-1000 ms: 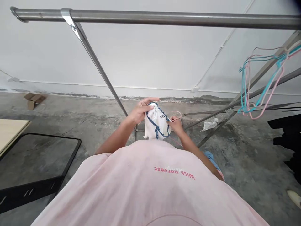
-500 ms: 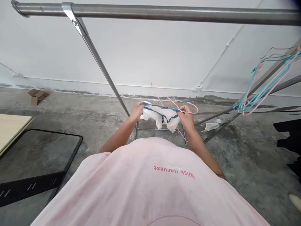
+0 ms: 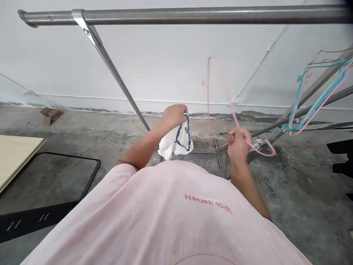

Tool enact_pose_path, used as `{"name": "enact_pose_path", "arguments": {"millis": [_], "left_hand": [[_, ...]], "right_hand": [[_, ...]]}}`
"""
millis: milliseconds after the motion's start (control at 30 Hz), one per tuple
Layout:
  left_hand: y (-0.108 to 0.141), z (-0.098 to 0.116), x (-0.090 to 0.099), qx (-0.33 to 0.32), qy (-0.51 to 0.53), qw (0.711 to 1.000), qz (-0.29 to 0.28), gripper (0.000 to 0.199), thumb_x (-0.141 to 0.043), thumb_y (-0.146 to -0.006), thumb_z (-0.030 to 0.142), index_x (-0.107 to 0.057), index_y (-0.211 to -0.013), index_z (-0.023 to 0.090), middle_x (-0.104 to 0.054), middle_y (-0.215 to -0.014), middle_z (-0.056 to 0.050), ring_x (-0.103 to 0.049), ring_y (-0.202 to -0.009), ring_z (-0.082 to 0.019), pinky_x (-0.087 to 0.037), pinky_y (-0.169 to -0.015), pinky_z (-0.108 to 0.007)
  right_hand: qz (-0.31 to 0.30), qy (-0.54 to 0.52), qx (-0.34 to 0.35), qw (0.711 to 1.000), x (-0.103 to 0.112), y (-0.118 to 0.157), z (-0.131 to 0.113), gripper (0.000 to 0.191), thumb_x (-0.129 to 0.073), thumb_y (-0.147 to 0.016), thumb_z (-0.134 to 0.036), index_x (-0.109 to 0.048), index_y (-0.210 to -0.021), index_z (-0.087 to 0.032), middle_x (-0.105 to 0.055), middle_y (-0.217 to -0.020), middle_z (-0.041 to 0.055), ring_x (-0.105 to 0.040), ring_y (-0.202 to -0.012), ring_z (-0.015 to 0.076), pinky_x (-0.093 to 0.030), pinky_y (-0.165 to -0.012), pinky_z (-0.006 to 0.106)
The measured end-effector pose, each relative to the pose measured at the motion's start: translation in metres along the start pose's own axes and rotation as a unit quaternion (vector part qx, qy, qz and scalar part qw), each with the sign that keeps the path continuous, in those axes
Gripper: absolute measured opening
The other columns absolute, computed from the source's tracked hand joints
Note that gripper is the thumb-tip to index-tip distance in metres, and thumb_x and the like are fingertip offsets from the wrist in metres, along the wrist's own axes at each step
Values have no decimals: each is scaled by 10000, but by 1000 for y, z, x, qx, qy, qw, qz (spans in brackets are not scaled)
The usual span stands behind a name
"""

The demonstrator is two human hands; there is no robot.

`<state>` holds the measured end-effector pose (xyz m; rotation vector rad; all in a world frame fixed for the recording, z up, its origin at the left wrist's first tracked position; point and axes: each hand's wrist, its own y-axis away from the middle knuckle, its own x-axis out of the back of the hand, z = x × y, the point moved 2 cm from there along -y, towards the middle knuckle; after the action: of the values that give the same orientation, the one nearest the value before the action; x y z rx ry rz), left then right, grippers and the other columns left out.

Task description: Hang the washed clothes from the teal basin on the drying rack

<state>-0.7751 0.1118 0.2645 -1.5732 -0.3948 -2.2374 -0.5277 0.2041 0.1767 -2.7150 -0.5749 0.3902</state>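
Holding a white garment [image 3: 182,141] with blue trim in the closed left hand [image 3: 174,115], by its top edge, with the rest drooping above the concrete floor [image 3: 82,147], near the floor's wall-side edge. Gripping a pink wire hanger [image 3: 234,117], partly blurred, in the right fist [image 3: 239,144], apart from the garment. Facing a metal rack [image 3: 179,16] with pink and blue hangers [image 3: 317,106] bunched at its right side.
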Motion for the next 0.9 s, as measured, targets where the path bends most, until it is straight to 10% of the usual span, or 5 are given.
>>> {"name": "enact_pose_path", "arguments": {"millis": [300,700,900], "left_hand": [[19,30,44,-76,-20,996,53,220,-593,-705,114,-687,-886,195,-690,-903,-59,-639,-938,-279,-433,-820,-349],[50,25,91,-123,89,973,172,191,-551,-699,105,-680,-820,176,-619,-739,4,-541,-696,-150,-383,-688,-282],[36,-29,76,-5,32,980,194,196,-592,-734,151,-701,-890,196,-693,-850,-41,-607,-827,-216,-428,-741,-306]], "right_hand": [[-114,-201,169,958,-2,-20,-99,567,-579,-930,-625,-359,-611,-210,-124,-466,-64,-79,-345,62,-108,-373,247],[-228,-119,-19,966,-37,-43,-30,609,-715,-731,-754,-521,-587,-195,-292,-451,-68,-212,-379,52,-195,-408,236],[-140,-32,127,982,-8,-35,-41,436,-692,-866,-562,-634,-617,-209,-473,-507,-8,-363,-439,102,-279,-445,277]]}}
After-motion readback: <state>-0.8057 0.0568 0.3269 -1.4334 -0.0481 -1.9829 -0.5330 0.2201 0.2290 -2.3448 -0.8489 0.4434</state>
